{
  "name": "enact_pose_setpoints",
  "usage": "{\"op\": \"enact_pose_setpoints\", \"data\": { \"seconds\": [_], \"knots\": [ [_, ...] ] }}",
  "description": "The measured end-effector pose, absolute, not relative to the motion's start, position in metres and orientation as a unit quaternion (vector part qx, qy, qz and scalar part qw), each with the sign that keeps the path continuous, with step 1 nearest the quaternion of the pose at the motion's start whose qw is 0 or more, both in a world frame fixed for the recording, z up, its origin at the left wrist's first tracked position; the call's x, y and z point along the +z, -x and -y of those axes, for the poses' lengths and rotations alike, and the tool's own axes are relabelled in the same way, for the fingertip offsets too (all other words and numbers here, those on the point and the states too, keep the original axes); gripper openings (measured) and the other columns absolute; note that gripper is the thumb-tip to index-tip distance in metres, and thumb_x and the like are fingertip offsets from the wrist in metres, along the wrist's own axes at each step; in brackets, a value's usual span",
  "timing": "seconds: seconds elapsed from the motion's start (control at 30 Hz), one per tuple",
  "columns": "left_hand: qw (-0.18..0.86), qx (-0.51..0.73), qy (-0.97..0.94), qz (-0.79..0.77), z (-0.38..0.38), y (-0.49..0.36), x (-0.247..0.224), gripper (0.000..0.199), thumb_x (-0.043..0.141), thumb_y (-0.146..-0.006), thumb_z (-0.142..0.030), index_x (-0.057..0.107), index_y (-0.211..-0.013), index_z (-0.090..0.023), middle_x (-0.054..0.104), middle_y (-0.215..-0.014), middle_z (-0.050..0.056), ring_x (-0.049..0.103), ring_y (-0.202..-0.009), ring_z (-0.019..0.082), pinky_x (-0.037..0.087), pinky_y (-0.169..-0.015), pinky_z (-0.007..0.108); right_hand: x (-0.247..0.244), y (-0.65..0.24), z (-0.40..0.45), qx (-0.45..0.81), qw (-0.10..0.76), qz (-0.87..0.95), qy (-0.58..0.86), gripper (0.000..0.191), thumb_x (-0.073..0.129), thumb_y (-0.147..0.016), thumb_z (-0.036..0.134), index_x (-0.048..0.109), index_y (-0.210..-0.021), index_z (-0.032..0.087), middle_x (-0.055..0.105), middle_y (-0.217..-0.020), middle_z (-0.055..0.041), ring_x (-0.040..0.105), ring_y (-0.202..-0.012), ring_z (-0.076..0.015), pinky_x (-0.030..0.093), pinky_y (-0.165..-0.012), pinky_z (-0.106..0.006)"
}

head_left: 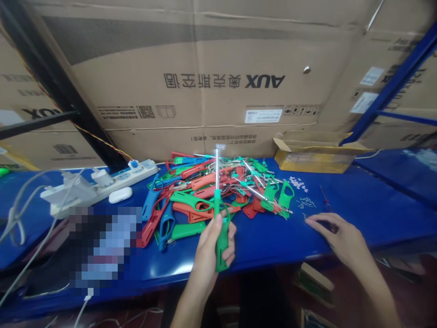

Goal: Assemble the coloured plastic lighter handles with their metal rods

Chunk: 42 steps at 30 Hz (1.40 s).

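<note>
Upright in my left hand [215,241] is a green lighter [222,246] with a long silver metal tube pointing away from me; my fingers wrap round its handle. My right hand [336,230] is beside the small screws [307,202], its thumb and index finger pinched on a tiny screw [305,216]. A screwdriver [326,200] lies just beyond that hand, its handle partly hidden. Behind my left hand spreads a pile of red, green, blue and orange lighter parts [194,202]. Small pale pieces [297,183] lie above the screws.
At the back right stands an open cardboard box [312,159]. A power strip [136,175] with plugs and a white earbud case [120,195] are at the left, near a blurred-out device [109,250] on a cable. Large cartons [211,59] form the back wall.
</note>
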<state>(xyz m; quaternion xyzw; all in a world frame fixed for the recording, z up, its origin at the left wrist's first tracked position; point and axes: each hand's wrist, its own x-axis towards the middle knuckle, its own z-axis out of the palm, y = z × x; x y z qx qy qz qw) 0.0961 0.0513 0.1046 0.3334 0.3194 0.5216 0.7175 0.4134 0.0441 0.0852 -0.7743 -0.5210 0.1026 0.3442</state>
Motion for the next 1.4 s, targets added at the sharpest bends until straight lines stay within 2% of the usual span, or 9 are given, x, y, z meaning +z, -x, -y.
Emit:
{"op": "enact_pose_setpoints", "data": {
  "seconds": [0.1, 0.23, 0.4, 0.53, 0.73, 0.83, 0.93, 1.03, 1.4],
  "knots": [
    [0.715, 0.523, -0.336, -0.321, -0.051, -0.096, 0.105, 0.048, 0.057, -0.098, -0.053, 0.055, -0.129, -0.016, 0.051, -0.076, -0.005, 0.034, -0.04, 0.002, 0.033, -0.036, 0.015, 0.081, -0.415, -0.044, 0.092, 0.347, 0.525, 0.771, 0.065, 0.06, -0.064, 0.087, 0.081, -0.083, 0.028, 0.075, -0.101, -0.0089, 0.056, -0.068, -0.024, 0.045, -0.067, -0.04],
    [0.715, 0.517, -0.339, -0.326, -0.051, -0.097, 0.106, 0.047, 0.057, -0.098, -0.052, 0.056, -0.129, -0.016, 0.052, -0.077, -0.004, 0.034, -0.04, 0.002, 0.033, -0.036, 0.015, 0.076, -0.416, -0.043, 0.084, 0.333, 0.532, 0.774, 0.057, 0.058, -0.071, 0.08, 0.081, -0.084, 0.029, 0.074, -0.106, -0.0065, 0.063, -0.078, -0.0263, 0.046, -0.069, -0.039],
    [0.722, 0.507, -0.337, -0.329, -0.051, -0.096, 0.106, 0.047, 0.059, -0.097, -0.054, 0.058, -0.126, -0.017, 0.052, -0.077, -0.004, 0.034, -0.041, 0.002, 0.033, -0.037, 0.016, 0.068, -0.413, -0.045, 0.052, 0.324, 0.544, 0.772, 0.046, 0.053, -0.08, 0.066, 0.075, -0.085, 0.026, 0.075, -0.102, -0.0085, 0.066, -0.087, -0.0302, 0.048, -0.075, -0.04],
    [0.725, 0.526, -0.311, -0.319, -0.049, -0.098, 0.107, 0.049, 0.057, -0.097, -0.057, 0.059, -0.125, -0.017, 0.053, -0.078, -0.003, 0.035, -0.042, 0.003, 0.035, -0.038, 0.018, 0.073, -0.396, -0.041, 0.031, 0.362, 0.534, 0.764, 0.039, 0.05, -0.084, 0.057, 0.069, -0.085, 0.023, 0.072, -0.099, -0.0099, 0.066, -0.089, -0.03, 0.048, -0.078, -0.041],
    [0.702, 0.602, -0.234, -0.299, -0.049, -0.1, 0.109, 0.056, 0.06, -0.096, -0.056, 0.058, -0.133, -0.015, 0.052, -0.074, -0.001, 0.048, -0.057, 0.012, 0.045, -0.046, 0.022, 0.093, -0.294, -0.019, 0.197, 0.485, 0.577, 0.627, 0.023, 0.057, -0.096, 0.045, 0.064, -0.089, 0.024, 0.069, -0.094, -0.0024, 0.063, -0.08, -0.0174, 0.049, -0.068, -0.025],
    [0.668, 0.642, -0.219, -0.306, -0.052, -0.098, 0.109, 0.053, 0.059, -0.098, -0.053, 0.061, -0.13, -0.011, 0.046, -0.065, -0.003, 0.045, -0.058, 0.012, 0.046, -0.053, 0.022, 0.098, -0.24, -0.012, 0.307, 0.464, 0.66, 0.505, 0.021, 0.05, -0.104, 0.034, 0.06, -0.088, 0.024, 0.063, -0.088, 0.0011, 0.059, -0.076, -0.0129, 0.047, -0.068, -0.02],
    [0.674, 0.645, -0.188, -0.307, -0.054, -0.095, 0.109, 0.052, 0.056, -0.1, -0.053, 0.062, -0.129, -0.011, 0.042, -0.065, -0.005, 0.035, -0.053, 0.008, 0.038, -0.048, 0.019, 0.097, -0.214, -0.011, 0.347, 0.413, 0.719, 0.438, 0.017, 0.049, -0.105, 0.026, 0.058, -0.092, 0.025, 0.061, -0.091, 0.0024, 0.058, -0.079, -0.0117, 0.046, -0.071, -0.02],
    [0.681, 0.642, -0.175, -0.306, -0.054, -0.094, 0.108, 0.053, 0.056, -0.099, -0.055, 0.063, -0.127, -0.011, 0.039, -0.064, -0.006, 0.03, -0.052, 0.007, 0.034, -0.046, 0.017, 0.094, -0.213, -0.01, 0.298, 0.392, 0.751, 0.44, 0.014, 0.048, -0.105, 0.022, 0.056, -0.094, 0.025, 0.063, -0.094, 0.0018, 0.06, -0.082, -0.0133, 0.046, -0.073, -0.022],
    [0.658, 0.633, -0.205, -0.354, -0.052, -0.098, 0.105, 0.053, 0.061, -0.093, -0.063, 0.063, -0.118, -0.017, 0.042, -0.065, -0.006, 0.03, -0.048, 0.006, 0.024, -0.041, 0.016, 0.093, -0.21, -0.007, 0.085, 0.386, 0.794, 0.462, 0.022, 0.04, -0.106, 0.021, 0.053, -0.089, 0.024, 0.064, -0.08, 0.0013, 0.059, -0.063, -0.0156, 0.043, -0.061, -0.028]
  ]
}}
